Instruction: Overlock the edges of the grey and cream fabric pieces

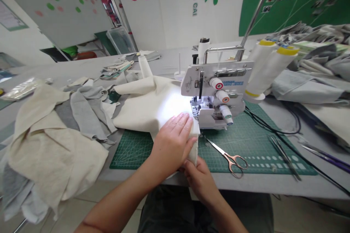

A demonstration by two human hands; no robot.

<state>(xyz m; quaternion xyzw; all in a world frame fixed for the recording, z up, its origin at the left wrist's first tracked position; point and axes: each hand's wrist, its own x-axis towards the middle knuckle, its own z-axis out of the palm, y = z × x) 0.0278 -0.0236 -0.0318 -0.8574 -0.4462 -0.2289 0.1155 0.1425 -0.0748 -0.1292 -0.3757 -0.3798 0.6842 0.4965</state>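
Observation:
A cream fabric piece (144,107) lies on the green cutting mat (246,145) and runs up to the foot of a white overlock machine (216,87), lit by its lamp. My left hand (173,140) lies flat on the fabric just before the machine, fingers stretched toward the needle area. Below it, at the table's front edge, my right hand (198,178) pinches the near edge of the same fabric, partly hidden under the left hand.
Rose-gold scissors (229,156) lie on the mat right of my hands, tweezers (284,156) further right. Two large thread cones (266,67) stand beside the machine. Piles of cream and grey fabric (57,134) cover the left; more cloth (314,65) lies at right.

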